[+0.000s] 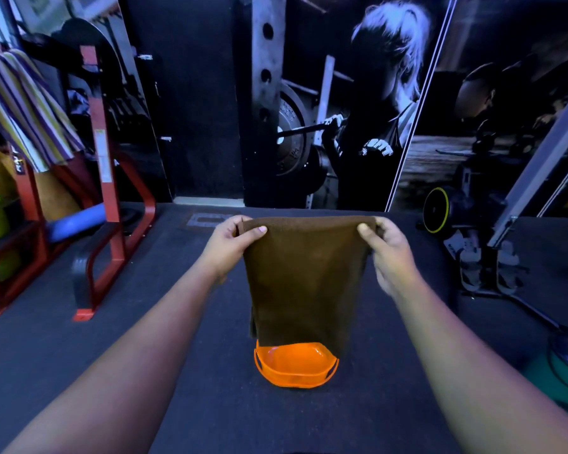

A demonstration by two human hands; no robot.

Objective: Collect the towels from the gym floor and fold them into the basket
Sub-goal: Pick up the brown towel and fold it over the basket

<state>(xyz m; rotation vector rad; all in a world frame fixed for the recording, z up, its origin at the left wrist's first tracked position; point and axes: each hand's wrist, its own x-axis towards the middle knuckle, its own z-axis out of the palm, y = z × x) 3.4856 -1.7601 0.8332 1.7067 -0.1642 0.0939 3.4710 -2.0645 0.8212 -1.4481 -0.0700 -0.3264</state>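
A brown towel [304, 283] hangs in front of me, held up by its top edge. My left hand [232, 244] pinches the top left corner, thumb in front. My right hand [389, 253] grips the top right corner the same way. The towel looks doubled, with a second layer edge showing at its lower left. Below it on the dark floor stands an orange basket [295, 375]; the towel's bottom edge hides the basket's far rim. The visible part of the basket holds nothing.
A red rack [110, 204] stands at the left with a striped towel [27, 106] draped over it, a blue roller and green items. Weight equipment [486, 257] and a teal plate [564, 368] sit at the right. A wall mural rises behind.
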